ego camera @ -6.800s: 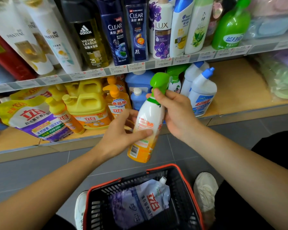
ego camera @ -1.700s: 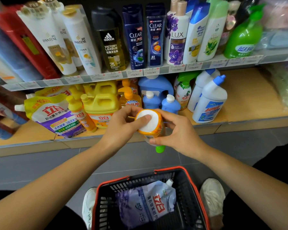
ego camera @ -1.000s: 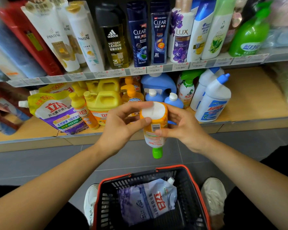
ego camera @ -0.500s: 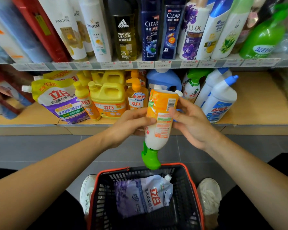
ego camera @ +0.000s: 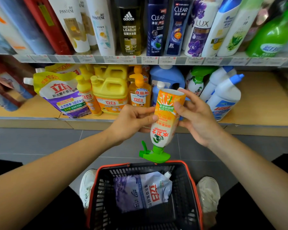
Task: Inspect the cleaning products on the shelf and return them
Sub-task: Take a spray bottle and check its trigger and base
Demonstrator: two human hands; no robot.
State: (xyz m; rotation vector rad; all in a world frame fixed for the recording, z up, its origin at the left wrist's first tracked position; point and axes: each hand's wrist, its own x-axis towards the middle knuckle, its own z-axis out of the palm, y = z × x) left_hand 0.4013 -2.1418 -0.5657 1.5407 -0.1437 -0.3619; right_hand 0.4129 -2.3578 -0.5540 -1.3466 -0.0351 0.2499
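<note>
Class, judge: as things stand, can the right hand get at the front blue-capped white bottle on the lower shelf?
Probably yes. The white bottle stands at the shelf front just beyond the right hand, nothing before it. That hand must first leave the spray bottle to the left hand.

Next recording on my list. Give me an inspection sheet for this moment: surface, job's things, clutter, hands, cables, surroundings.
Surface: wooden lower shelf, stocked with detergent bottles.
Job's things: spray bottle held upside down, green trigger lowest, above the basket.
Clutter: refill pouch lying in the basket.
Hands: left hand and right hand both grip the spray bottle.
Cables: nothing seen.
Surroundings: shampoo bottles on the upper shelf; grey floor; white shoes.
</note>
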